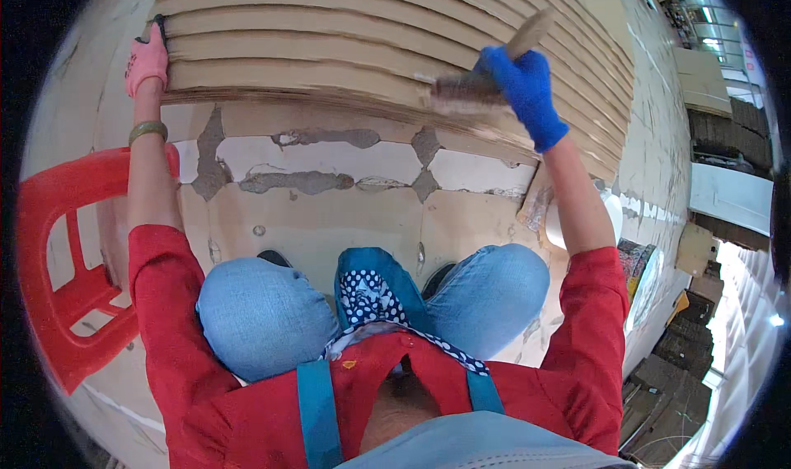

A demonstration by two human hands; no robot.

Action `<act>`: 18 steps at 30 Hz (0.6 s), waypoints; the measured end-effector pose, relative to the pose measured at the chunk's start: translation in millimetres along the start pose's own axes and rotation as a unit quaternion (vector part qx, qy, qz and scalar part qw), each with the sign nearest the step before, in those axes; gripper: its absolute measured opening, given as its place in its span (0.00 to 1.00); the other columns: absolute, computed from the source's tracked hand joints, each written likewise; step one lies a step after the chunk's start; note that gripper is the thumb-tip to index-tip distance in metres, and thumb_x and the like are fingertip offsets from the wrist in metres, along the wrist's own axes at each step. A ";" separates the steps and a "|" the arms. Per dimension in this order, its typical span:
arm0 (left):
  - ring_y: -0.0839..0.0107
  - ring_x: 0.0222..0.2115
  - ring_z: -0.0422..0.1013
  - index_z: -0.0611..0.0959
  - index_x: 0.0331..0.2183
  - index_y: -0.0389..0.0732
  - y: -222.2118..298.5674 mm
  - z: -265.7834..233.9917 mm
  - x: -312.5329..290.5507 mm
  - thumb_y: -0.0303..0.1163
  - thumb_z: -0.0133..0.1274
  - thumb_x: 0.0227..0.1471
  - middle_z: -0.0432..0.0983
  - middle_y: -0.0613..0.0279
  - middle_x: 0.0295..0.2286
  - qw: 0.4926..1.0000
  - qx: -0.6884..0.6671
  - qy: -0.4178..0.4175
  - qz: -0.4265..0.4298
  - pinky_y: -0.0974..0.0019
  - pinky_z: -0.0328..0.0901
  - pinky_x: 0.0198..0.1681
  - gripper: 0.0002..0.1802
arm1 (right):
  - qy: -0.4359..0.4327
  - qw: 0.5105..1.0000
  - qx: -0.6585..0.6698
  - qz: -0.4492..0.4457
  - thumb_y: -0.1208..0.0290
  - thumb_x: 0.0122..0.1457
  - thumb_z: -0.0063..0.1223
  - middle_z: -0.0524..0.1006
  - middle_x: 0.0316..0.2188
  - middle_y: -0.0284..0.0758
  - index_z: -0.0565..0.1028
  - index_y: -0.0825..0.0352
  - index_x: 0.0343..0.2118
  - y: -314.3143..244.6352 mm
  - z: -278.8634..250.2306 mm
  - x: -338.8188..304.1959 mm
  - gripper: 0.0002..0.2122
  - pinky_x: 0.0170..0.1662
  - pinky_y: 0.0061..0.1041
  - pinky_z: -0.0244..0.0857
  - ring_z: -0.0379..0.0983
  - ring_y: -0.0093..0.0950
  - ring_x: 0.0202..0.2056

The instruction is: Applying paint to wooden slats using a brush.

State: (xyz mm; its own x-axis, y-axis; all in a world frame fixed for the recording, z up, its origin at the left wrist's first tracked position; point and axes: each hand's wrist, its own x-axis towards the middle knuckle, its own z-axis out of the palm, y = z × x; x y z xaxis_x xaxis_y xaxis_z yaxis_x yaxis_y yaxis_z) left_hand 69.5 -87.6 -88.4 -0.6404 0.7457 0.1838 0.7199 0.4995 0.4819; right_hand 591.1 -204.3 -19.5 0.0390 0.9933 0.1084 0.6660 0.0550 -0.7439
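Note:
A stack of brown cardboard sheets (329, 47) lies in front of me, its sheets fanned so the near edges step back in rows. In a pink glove with dark fingertips, my left hand (147, 59) rests at the stack's left edge. Its fingers stretch forward along the cardboard and are partly hidden. My right hand (527, 90), in a blue glove, is closed round a brush (534, 32) with a wooden handle. The handle points up to the right. The dark bristles reach left, over the near edges of the sheets, and look blurred by motion.
A red plastic stool (62, 213) is by my left arm. Right of my knees are a white round container (611, 213) and a tub (647, 279). The tiled floor (329, 213) has worn, grey-patched joints. More cardboard stacks (700, 82) stand at the far right.

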 end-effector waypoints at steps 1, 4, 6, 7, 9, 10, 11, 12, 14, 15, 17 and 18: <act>0.54 0.47 0.59 0.64 0.47 0.34 2.0 -1.0 -1.9 0.62 0.35 0.42 0.62 0.45 0.45 1.000 -0.002 -0.005 -0.001 0.60 0.53 0.49 0.42 | 0.034 0.998 0.041 -0.035 0.59 0.46 0.50 0.72 0.13 0.38 0.75 0.70 0.20 -8.2 -5.4 9.5 0.15 0.26 0.26 0.63 0.70 0.23 0.19; 0.54 0.47 0.59 0.64 0.47 0.34 8.7 -4.8 -5.6 0.61 0.34 0.43 0.63 0.45 0.45 1.000 0.005 -0.015 -0.006 0.59 0.53 0.49 0.41 | 0.106 0.986 0.096 -0.091 0.57 0.47 0.49 0.72 0.12 0.39 0.75 0.70 0.18 -40.8 -8.9 54.1 0.17 0.25 0.27 0.62 0.70 0.25 0.18; 0.55 0.47 0.59 0.64 0.47 0.34 12.9 -0.8 -4.4 0.61 0.35 0.43 0.63 0.45 0.45 1.000 0.009 -0.022 -0.010 0.59 0.53 0.49 0.41 | 0.148 0.983 0.094 -0.051 0.65 0.47 0.51 0.68 0.11 0.27 0.70 0.69 0.15 -58.7 0.7 75.2 0.13 0.17 0.21 0.53 0.62 0.20 0.13; 0.55 0.47 0.60 0.64 0.47 0.34 12.3 3.1 -3.2 0.61 0.35 0.43 0.63 0.46 0.45 1.000 0.001 -0.020 -0.006 0.59 0.53 0.48 0.41 | 0.164 0.971 0.131 -0.110 0.64 0.47 0.51 0.67 0.11 0.27 0.70 0.70 0.14 -55.8 14.0 80.7 0.14 0.17 0.21 0.53 0.61 0.20 0.13; 0.55 0.47 0.60 0.65 0.47 0.34 12.8 3.4 -1.8 0.61 0.35 0.43 0.63 0.47 0.45 1.000 -0.008 -0.012 -0.006 0.59 0.53 0.48 0.41 | 0.136 0.981 -0.098 -0.094 0.55 0.47 0.47 0.71 0.11 0.42 0.74 0.70 0.17 -24.1 25.0 75.5 0.19 0.25 0.29 0.62 0.70 0.29 0.17; 0.55 0.46 0.60 0.65 0.47 0.35 9.0 1.9 -4.7 0.61 0.35 0.43 0.63 0.48 0.44 1.000 -0.003 -0.005 -0.015 0.59 0.54 0.48 0.41 | 0.103 0.991 -0.055 -0.059 0.52 0.47 0.45 0.70 0.13 0.45 0.74 0.70 0.17 -34.9 38.7 53.0 0.21 0.26 0.31 0.62 0.71 0.34 0.19; 0.56 0.46 0.60 0.65 0.46 0.35 11.4 0.4 -7.0 0.61 0.35 0.43 0.64 0.49 0.44 1.000 -0.002 0.001 -0.020 0.59 0.54 0.47 0.41 | 0.071 0.995 -0.056 -0.036 0.51 0.45 0.47 0.71 0.14 0.46 0.74 0.70 0.17 -33.1 49.1 35.2 0.21 0.26 0.31 0.62 0.71 0.35 0.20; 0.56 0.46 0.60 0.65 0.46 0.35 7.0 -1.7 -9.1 0.61 0.35 0.43 0.64 0.49 0.44 1.000 0.000 0.004 -0.027 0.59 0.54 0.47 0.41 | 0.026 0.999 -0.032 -0.017 0.53 0.44 0.49 0.71 0.14 0.44 0.74 0.70 0.17 -39.6 59.1 14.1 0.20 0.26 0.31 0.62 0.71 0.33 0.20; 0.56 0.45 0.62 0.67 0.45 0.35 7.6 -5.9 -9.5 0.61 0.35 0.43 0.65 0.50 0.43 0.999 0.003 0.000 -0.033 0.58 0.55 0.46 0.40 | 0.004 0.998 -0.056 -0.027 0.56 0.45 0.50 0.70 0.12 0.42 0.74 0.70 0.17 -44.5 65.3 14.0 0.18 0.25 0.29 0.62 0.70 0.28 0.18; 0.56 0.45 0.62 0.67 0.45 0.35 7.5 -8.2 -11.7 0.61 0.35 0.43 0.65 0.50 0.43 0.999 0.004 0.004 -0.037 0.58 0.55 0.46 0.40 | 0.006 0.999 0.010 -0.050 0.57 0.45 0.50 0.70 0.11 0.42 0.74 0.70 0.17 -49.9 65.3 24.9 0.17 0.24 0.28 0.62 0.69 0.28 0.17; 0.56 0.44 0.63 0.68 0.44 0.35 7.7 -15.1 -18.2 0.61 0.35 0.43 0.66 0.49 0.43 1.000 0.012 0.001 -0.027 0.58 0.57 0.45 0.39 | 0.062 0.989 0.077 -0.110 0.57 0.45 0.50 0.70 0.10 0.41 0.72 0.71 0.15 -87.2 65.7 58.2 0.18 0.21 0.26 0.60 0.67 0.30 0.14; 0.56 0.44 0.63 0.68 0.44 0.35 12.9 -13.0 -17.8 0.61 0.35 0.43 0.66 0.49 0.43 1.000 0.010 0.002 -0.027 0.58 0.57 0.45 0.39 | 0.097 0.976 0.010 -0.197 0.59 0.46 0.50 0.69 0.10 0.42 0.71 0.70 0.14 -98.1 56.7 86.0 0.17 0.21 0.28 0.59 0.66 0.33 0.13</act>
State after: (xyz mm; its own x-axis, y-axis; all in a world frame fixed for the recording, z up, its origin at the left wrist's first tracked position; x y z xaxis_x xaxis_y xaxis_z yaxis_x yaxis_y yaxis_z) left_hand 86.6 -100.2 -74.3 -0.6789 0.7163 0.1616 0.6898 0.5467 0.4746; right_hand 486.9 -118.5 25.3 -0.0746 0.8572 0.5095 0.6427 0.4320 -0.6327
